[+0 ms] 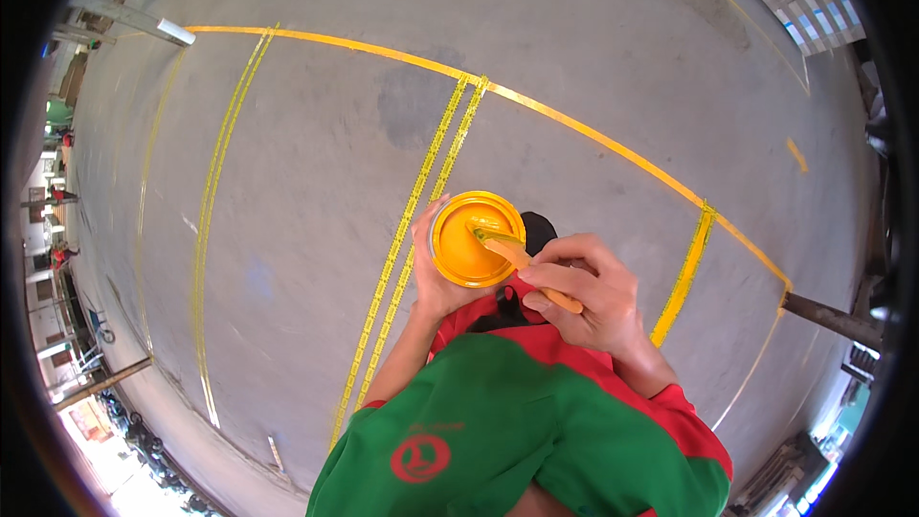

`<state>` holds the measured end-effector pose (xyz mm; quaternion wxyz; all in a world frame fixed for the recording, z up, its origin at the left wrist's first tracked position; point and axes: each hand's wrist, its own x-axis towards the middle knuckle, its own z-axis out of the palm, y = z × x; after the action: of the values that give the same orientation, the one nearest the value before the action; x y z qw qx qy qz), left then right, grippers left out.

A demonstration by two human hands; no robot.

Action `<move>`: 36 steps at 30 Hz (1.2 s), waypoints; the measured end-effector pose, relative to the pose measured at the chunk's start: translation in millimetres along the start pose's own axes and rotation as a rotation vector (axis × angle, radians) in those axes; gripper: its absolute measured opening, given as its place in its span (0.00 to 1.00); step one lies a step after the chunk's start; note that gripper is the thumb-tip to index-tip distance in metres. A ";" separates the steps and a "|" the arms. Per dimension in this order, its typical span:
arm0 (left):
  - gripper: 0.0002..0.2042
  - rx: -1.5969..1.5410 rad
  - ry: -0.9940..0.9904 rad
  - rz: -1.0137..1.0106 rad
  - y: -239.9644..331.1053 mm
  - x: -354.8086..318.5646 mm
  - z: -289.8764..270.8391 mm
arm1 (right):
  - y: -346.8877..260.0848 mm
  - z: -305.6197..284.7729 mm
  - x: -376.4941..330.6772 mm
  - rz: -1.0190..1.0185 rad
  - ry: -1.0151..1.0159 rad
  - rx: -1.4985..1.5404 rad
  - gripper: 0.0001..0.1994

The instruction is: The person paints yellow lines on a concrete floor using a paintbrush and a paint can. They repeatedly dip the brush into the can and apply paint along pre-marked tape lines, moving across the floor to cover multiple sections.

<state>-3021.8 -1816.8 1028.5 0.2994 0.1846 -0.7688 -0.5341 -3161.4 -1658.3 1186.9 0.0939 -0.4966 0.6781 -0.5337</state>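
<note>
In front of my chest my left hand (434, 289) is wrapped around the side of a round paint can (437, 258). The can is open at the top, and yellow-orange paint (459, 254) shows inside its rim. My right hand (595, 295) pinches the wooden handle of a paintbrush (509, 251) between thumb and fingers. The brush slants left over the can, with its paint-coated head inside the opening. Whether the bristle tips dip below the paint surface, I cannot tell.
A yellow-orange line (584, 132) crosses the grey concrete floor (316, 182). Paired yellow tape strips (407, 220) run from it toward me, with a filled yellow stripe (685, 278) at right. Posts (831, 320) stand at the sides; people (63, 256) are far left.
</note>
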 end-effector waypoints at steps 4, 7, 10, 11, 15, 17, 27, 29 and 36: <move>0.60 0.000 -0.008 -0.006 -27.2 69.2 -6.3 | 45.2 6.4 62.8 -0.048 0.090 0.048 0.17; 0.60 -0.075 -0.017 -0.055 -50.3 125.5 -9.2 | 83.3 12.8 110.4 -0.093 0.127 0.082 0.17; 0.63 -0.236 -0.086 -0.124 -70.8 192.5 -10.5 | 125.3 19.0 164.8 -0.108 0.185 0.095 0.17; 0.64 -0.213 -0.108 -0.131 -74.9 215.8 -13.5 | 136.3 20.5 183.8 -0.110 0.227 0.111 0.17; 0.64 -0.315 -0.173 -0.095 -91.6 314.2 -19.0 | 166.8 16.8 257.6 -0.122 0.248 0.059 0.18; 0.63 -0.242 -0.206 -0.108 -104.3 367.9 -14.1 | 179.8 11.7 292.3 -0.153 0.284 0.010 0.19; 0.61 -0.141 -0.744 0.129 -170.9 575.0 -14.6 | 223.3 54.2 406.3 0.215 0.654 -0.331 0.20; 0.61 -0.167 -0.880 0.140 -193.6 613.9 -18.9 | 228.8 82.5 435.3 0.319 0.755 -0.406 0.20; 0.59 -0.192 -1.366 0.600 -256.0 739.3 -24.9 | 236.9 176.5 523.5 0.717 1.145 -0.511 0.23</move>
<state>-3571.0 -2373.2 990.7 -0.0965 -0.4322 -0.7508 -0.4901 -3437.2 -2189.5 1131.3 -0.2257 0.1077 0.8458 -0.4712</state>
